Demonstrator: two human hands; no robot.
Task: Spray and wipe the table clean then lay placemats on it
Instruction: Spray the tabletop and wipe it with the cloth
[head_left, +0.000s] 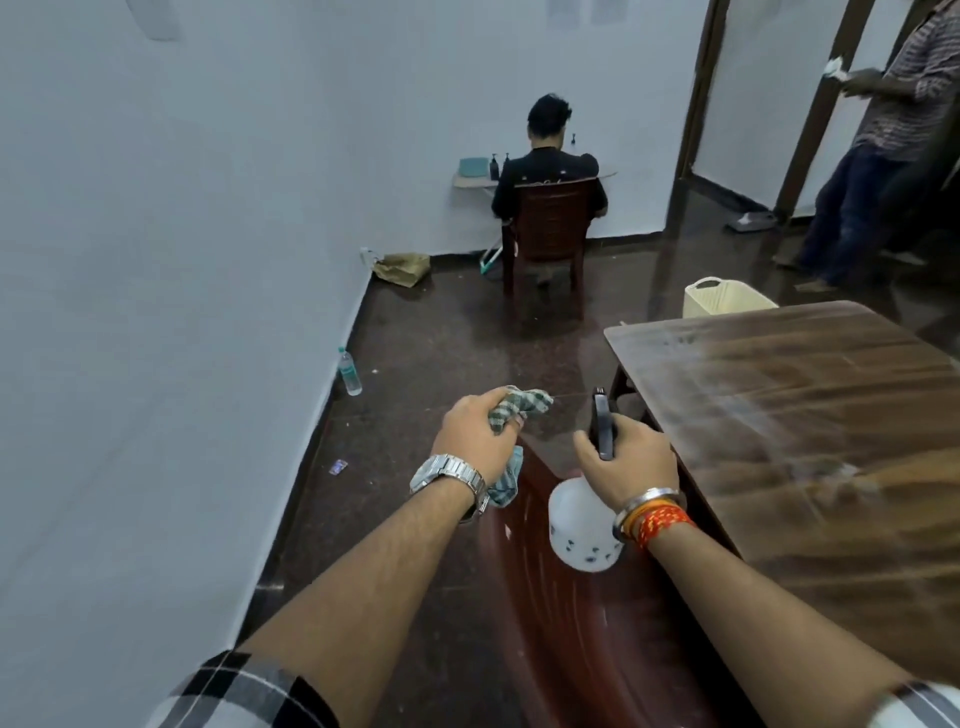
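**Beside the table (810, 415): cloth (519, 408) in your left hand (475, 436), spray bottle (582, 530) in your right hand (631, 460)**

From the head camera, you look down along both forearms, which reach forward over a dark, glossy floor. Your left hand is closed around a bunched green-and-white checked cloth. One end pokes out past your knuckles and another hangs below your wrist, next to a metal wristwatch (449, 475).

Your right hand grips the neck of a spray bottle. Its black nozzle head points up and away from you, and its white body hangs under your palm. A metal bangle and red-orange threads (654, 512) circle that wrist. Both hands are held above a reddish-brown plastic chair (571, 623), just left of the table's near corner.

The wooden table fills the right side, and pale, hazy streaks cross its dark grain. Behind its far corner stands a cream basket (727, 299).

A plastic water bottle (349, 371) stands against the left wall, and a brown paper bag (404, 267) lies in the corner. At the far wall a person (548, 176) sits with their back to you, facing a small ledge that holds bottles. Another person (893, 130) stands at the upper right near a doorway.
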